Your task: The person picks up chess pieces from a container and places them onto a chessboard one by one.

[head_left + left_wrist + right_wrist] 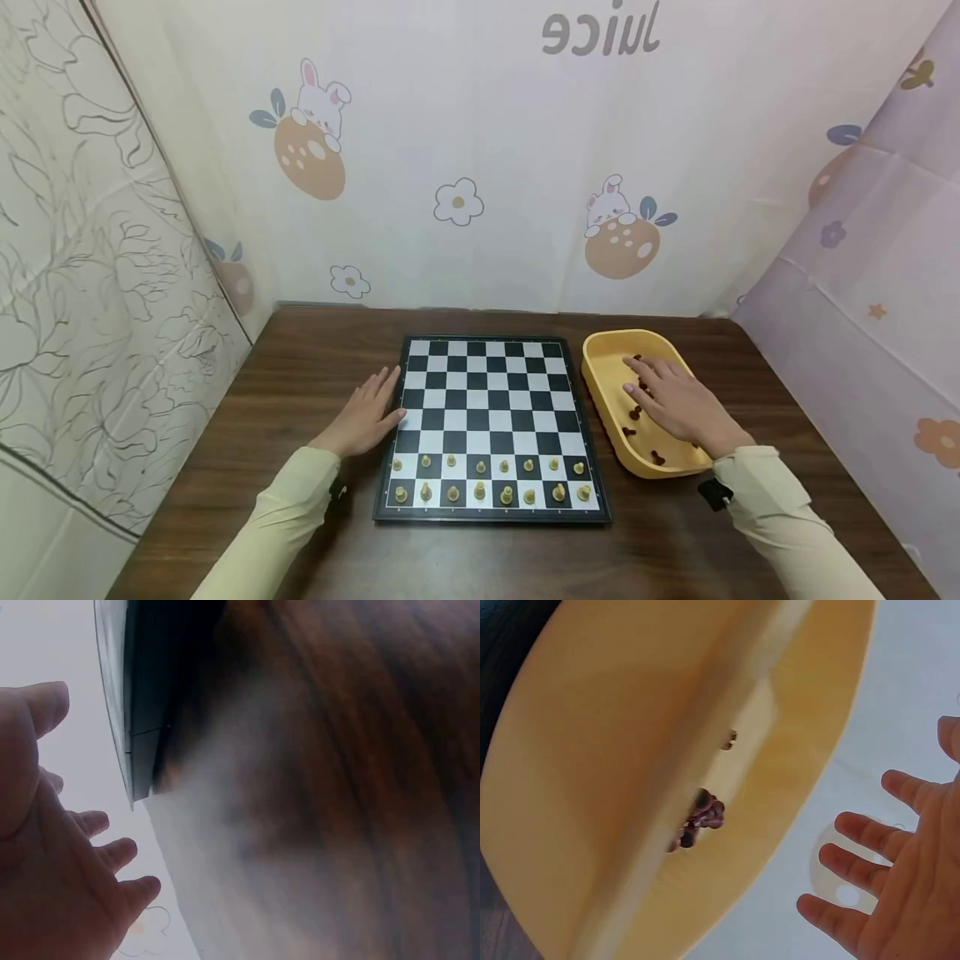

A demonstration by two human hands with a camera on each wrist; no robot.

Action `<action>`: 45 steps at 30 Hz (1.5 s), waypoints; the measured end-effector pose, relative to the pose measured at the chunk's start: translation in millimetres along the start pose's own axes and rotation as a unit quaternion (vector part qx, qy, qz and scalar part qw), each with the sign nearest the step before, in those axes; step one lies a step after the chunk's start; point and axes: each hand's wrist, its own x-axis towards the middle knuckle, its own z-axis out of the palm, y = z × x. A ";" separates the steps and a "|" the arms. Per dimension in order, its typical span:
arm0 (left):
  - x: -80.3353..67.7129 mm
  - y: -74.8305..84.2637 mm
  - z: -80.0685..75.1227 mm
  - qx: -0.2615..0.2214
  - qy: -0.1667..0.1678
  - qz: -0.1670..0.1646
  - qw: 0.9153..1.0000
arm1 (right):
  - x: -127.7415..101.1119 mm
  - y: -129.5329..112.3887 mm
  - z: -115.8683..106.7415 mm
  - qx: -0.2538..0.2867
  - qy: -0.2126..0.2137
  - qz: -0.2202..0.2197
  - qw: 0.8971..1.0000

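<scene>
A black-and-white chessboard lies flat on the table, with two rows of pale gold chess pieces along its near side. My left hand rests at the board's left edge, fingers spread and straight. In the left wrist view the same hand shows loosely extended fingers, holding nothing. Over the yellow tray is my right hand, its fingers extended above several dark brown chess pieces. The right wrist view shows that hand spread beside the tray wall, with a cluster of dark pieces inside.
The dark wooden table carries the board in the middle and the tray at its right. Behind the table hangs a printed curtain with rabbits and flowers, and more patterned cloth flanks the left side.
</scene>
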 end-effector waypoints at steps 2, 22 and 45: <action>0.0 -1.4 1.5 -0.004 -0.003 0.000 1.000 | 0.3 0.7 0.8 -0.002 0.001 0.001 1.000; 1.4 -8.1 12.5 -0.002 -0.025 0.005 1.000 | 3.8 23.0 26.9 -0.041 -0.007 -0.028 0.999; 5.1 -2.2 18.7 -0.016 -0.047 -0.017 0.999 | 3.5 22.2 32.8 -0.056 0.010 -0.077 0.995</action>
